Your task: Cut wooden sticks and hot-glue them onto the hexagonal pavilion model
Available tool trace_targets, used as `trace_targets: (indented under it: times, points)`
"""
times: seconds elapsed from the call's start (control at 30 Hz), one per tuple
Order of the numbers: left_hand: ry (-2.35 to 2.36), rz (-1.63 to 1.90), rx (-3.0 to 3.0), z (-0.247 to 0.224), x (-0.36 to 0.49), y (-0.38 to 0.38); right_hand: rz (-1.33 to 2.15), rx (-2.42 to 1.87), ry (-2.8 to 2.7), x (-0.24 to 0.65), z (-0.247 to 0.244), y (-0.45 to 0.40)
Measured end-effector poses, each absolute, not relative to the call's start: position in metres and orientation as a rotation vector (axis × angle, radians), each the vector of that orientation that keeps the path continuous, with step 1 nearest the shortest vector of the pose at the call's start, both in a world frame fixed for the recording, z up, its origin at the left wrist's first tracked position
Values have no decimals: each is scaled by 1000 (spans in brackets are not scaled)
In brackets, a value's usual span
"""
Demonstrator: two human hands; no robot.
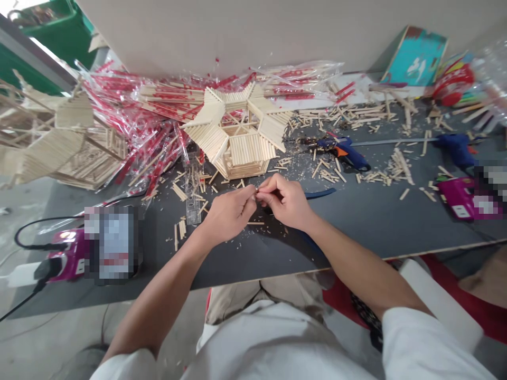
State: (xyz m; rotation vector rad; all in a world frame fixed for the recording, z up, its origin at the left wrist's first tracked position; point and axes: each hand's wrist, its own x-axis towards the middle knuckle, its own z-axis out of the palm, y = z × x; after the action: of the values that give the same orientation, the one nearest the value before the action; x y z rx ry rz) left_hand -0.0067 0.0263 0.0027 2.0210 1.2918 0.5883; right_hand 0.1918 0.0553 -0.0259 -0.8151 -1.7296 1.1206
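My left hand (228,214) and my right hand (287,203) meet above the dark tabletop (356,221), their fingertips pinching a small wooden stick piece (256,193) that is mostly hidden by the fingers. Just beyond them stands a hexagonal pagoda-like model (247,150) built from glued wooden sticks, with its roof panels spreading outward. A transparent plastic ruler (194,190) lies near my left hand. A blue scissor handle (319,193) pokes out beyond my right hand. Loose stick offcuts and shavings lie scattered around both hands.
Behind the model lies a heap of red-marked sticks in clear plastic wrappers (130,121). A larger stick structure (71,150) sits at the left. Blue glue guns (344,152) lie at the right, and pink devices (67,256) stand near the table's left edge.
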Motion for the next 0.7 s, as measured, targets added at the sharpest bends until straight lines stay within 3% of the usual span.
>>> trace_targets:
  times: [0.47, 0.7]
  points:
    - [1107, 446, 1978, 5, -25, 31, 941, -706, -1836, 189, -28, 53]
    - [1070, 569, 2077, 0, -23, 30, 1154, -763, -1697, 193, -25, 53]
